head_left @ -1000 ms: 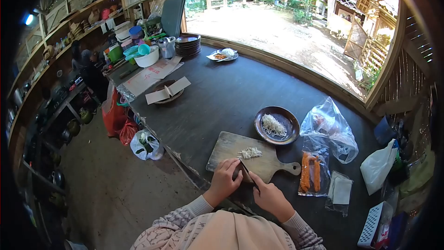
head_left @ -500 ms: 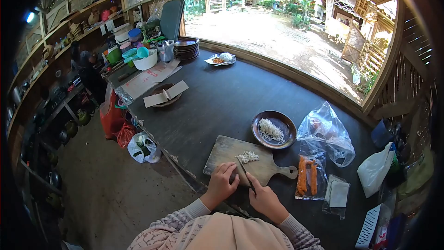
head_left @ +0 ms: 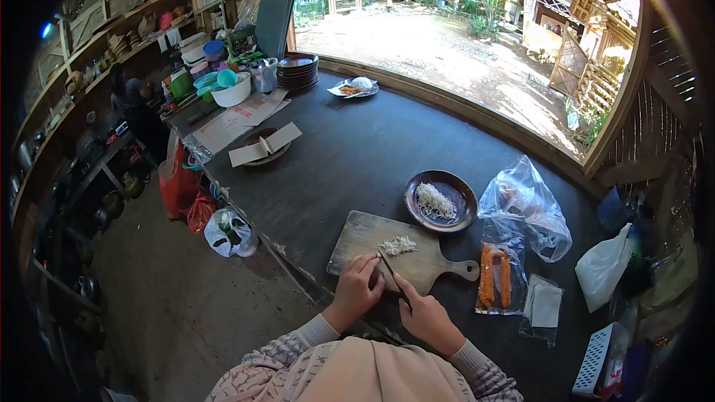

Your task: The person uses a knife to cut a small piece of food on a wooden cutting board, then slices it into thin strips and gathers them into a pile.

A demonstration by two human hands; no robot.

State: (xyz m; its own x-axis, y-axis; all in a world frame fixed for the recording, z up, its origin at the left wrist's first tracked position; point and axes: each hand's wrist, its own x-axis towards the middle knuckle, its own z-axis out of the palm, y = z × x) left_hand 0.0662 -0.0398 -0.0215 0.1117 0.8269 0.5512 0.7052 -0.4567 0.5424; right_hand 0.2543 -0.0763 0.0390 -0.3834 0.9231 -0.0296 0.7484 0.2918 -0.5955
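Note:
A wooden cutting board lies at the table's near edge, its handle pointing right. My right hand grips a knife, its blade slanting up and left over the board. On the board's near left part, my left hand has its fingers curled beside the blade, around something mostly hidden beneath them. A small heap of pale chopped shreds lies just beyond the knife tip. Behind the board a brown plate holds more pale shreds.
Right of the board lie a bag of orange sticks, a clear plastic bag and a white packet. Stacked plates and a white-and-orange food plate stand at the back. A person is far left.
The view has shifted slightly. The knife and both hands stay in nearly the same place on the board, the blade lying a little further left against my left fingers.

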